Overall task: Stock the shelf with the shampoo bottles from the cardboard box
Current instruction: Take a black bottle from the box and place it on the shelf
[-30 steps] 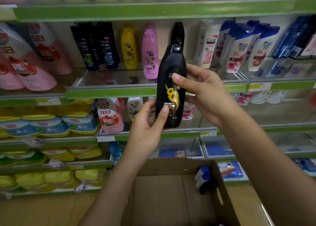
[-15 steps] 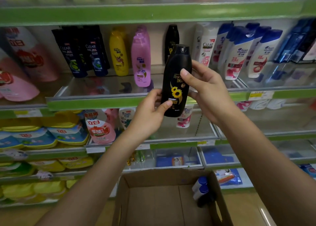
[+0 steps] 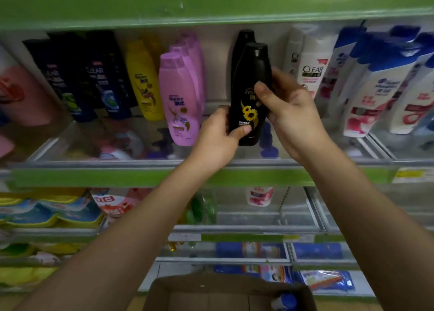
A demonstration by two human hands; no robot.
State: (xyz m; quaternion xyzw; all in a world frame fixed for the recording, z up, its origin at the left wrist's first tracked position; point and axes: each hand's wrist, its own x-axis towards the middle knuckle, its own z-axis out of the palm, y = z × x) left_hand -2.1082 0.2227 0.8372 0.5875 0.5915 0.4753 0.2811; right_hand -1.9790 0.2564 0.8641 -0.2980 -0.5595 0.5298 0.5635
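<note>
One black bottle point(image 3: 243, 45) already shelved, my left hand point(image 3: 217, 140) and right hand point(image 3: 292, 113) both grasp the second black bottle point(image 3: 250, 94) over the shelf point(image 3: 94, 143); cardboard box point(image 3: 211, 292) still shows a blue-capped bottle point(image 3: 283, 301).

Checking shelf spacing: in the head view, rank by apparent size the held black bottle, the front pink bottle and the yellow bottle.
1. Held black bottle, though it is nearest the camera.
2. Front pink bottle.
3. Yellow bottle, set farther back, so its true size is unsure.
</note>
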